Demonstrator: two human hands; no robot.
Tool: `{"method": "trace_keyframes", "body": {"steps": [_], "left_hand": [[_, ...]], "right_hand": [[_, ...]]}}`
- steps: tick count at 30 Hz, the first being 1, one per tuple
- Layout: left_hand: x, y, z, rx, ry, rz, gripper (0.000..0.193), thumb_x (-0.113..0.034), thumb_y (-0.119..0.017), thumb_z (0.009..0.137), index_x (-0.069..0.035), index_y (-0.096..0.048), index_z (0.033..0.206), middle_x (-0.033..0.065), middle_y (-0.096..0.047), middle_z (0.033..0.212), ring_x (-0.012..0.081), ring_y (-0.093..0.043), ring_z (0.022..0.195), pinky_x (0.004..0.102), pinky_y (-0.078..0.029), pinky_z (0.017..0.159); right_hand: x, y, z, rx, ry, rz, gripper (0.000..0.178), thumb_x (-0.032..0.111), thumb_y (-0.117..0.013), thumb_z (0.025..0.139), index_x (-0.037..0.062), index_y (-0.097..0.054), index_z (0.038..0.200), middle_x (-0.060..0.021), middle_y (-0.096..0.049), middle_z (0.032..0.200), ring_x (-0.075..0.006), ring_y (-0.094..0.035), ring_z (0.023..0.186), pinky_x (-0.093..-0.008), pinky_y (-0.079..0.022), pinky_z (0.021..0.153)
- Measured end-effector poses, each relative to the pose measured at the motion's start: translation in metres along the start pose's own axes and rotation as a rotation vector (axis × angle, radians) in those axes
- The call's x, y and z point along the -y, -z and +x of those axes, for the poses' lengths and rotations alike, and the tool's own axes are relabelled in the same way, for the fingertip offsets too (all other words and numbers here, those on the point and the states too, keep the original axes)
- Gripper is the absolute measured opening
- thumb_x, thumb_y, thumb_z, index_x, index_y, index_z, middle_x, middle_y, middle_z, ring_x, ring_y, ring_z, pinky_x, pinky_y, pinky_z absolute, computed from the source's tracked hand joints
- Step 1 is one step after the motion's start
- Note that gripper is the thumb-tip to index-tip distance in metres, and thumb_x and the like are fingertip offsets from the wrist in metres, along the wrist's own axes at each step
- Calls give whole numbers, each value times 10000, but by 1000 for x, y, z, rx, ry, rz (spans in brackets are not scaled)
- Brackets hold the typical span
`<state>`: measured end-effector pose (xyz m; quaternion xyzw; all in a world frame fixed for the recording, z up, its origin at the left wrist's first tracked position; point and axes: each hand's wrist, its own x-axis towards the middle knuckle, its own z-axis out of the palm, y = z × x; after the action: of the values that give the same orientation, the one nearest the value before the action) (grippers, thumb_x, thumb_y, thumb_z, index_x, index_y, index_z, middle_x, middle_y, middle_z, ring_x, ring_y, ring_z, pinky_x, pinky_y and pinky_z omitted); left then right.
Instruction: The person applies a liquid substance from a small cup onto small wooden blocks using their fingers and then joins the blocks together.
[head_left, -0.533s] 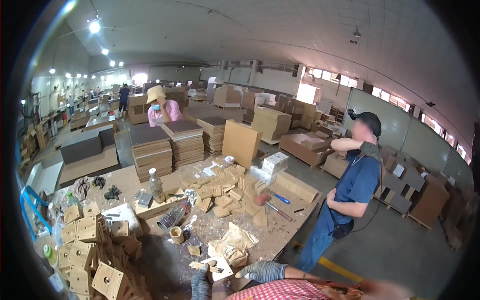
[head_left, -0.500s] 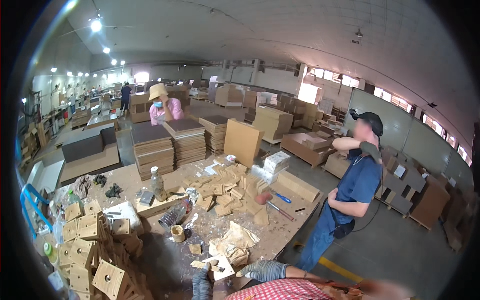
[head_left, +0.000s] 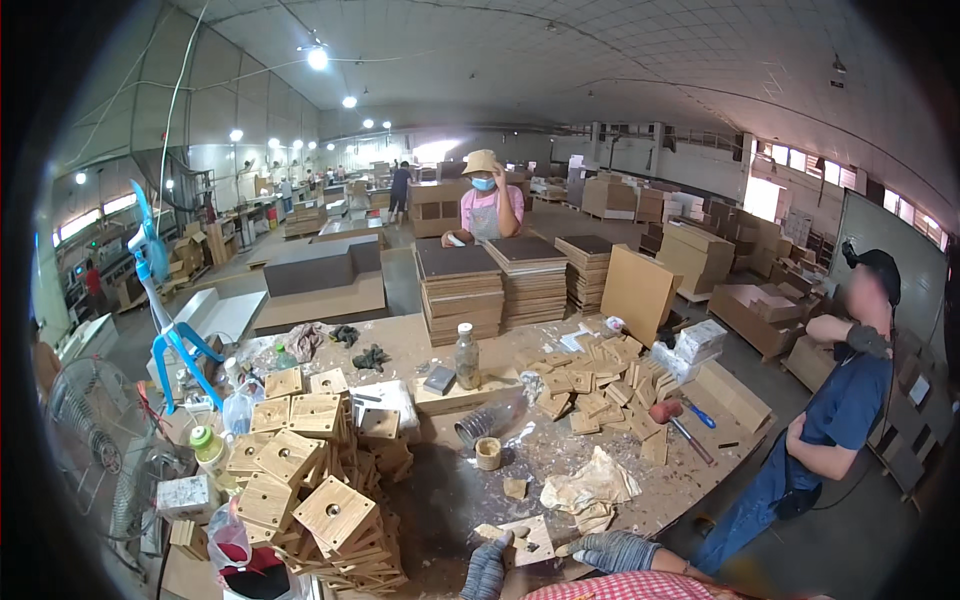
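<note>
My left hand [head_left: 487,570], in a grey knit glove, is at the lower edge, its fingers closed on the left side of a pale wooden square [head_left: 537,532]. Across that side of the square lies a tan strip [head_left: 490,532] with a dark part beside my fingertips; its kind is unclear. From the right reaches my right hand [head_left: 612,550], gloved too, its fingers stretched toward the square's right edge; I cannot tell whether they touch. Just beyond are a crumpled cream cloth [head_left: 590,487], a small wooden chip [head_left: 515,488] and an open round tub [head_left: 488,454].
Drilled wooden squares [head_left: 337,512] are heaped at left. Loose wooden pieces [head_left: 590,385], a red-headed mallet [head_left: 682,432] and a bottle [head_left: 467,357] lie or stand farther back. Behind board stacks [head_left: 460,300] is a person in a hat [head_left: 490,205]; another in blue [head_left: 830,400] stands right.
The view has swung left, so the bench and people appear farther right, and a fan shows at left. My hands stay at the wooden square. The person in the hat has lowered one arm.
</note>
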<state>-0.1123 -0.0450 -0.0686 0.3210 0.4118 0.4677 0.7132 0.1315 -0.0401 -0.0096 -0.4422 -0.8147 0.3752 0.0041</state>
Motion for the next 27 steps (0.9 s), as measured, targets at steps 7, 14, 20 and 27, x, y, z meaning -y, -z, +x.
{"method": "trace_keyframes", "body": {"steps": [7, 14, 20, 27], "left_hand": [[0, -21, 3, 11, -19, -40, 321, -255, -508, 945, -1, -638, 1092, -21, -588, 761, 66, -447, 639, 205, -345, 567], [12, -34, 15, 63, 43, 36, 321, -255, -512, 943, 0, -635, 1093, -9, -601, 787, 74, -466, 659, 216, -364, 584], [21, -49, 28, 127, 103, 105, 320, -254, -515, 941, 0, -633, 1095, 0, -612, 809, 81, -481, 677, 225, -380, 598], [35, -51, 43, 174, 133, 152, 319, -253, -519, 939, 1, -630, 1096, 11, -625, 835, 89, -500, 697, 236, -400, 615]], "right_hand": [[-6, -17, 6, -221, 155, 72, 415, 363, -425, 965, 47, -570, 1192, -171, -625, 1105, -303, -583, 1047, -379, -432, 939], [-5, -16, -17, -200, 52, 13, 337, 281, -444, 933, 123, -581, 1197, -171, -636, 1062, -352, -605, 957, -422, -463, 860], [-20, -24, -39, -284, 23, 192, 267, 233, -465, 920, 69, -600, 1083, -179, -627, 1016, -342, -595, 952, -408, -456, 852], [-27, -33, -57, -428, 40, 241, 243, 225, -461, 922, 30, -586, 997, -179, -620, 946, -331, -594, 898, -396, -461, 804]]}}
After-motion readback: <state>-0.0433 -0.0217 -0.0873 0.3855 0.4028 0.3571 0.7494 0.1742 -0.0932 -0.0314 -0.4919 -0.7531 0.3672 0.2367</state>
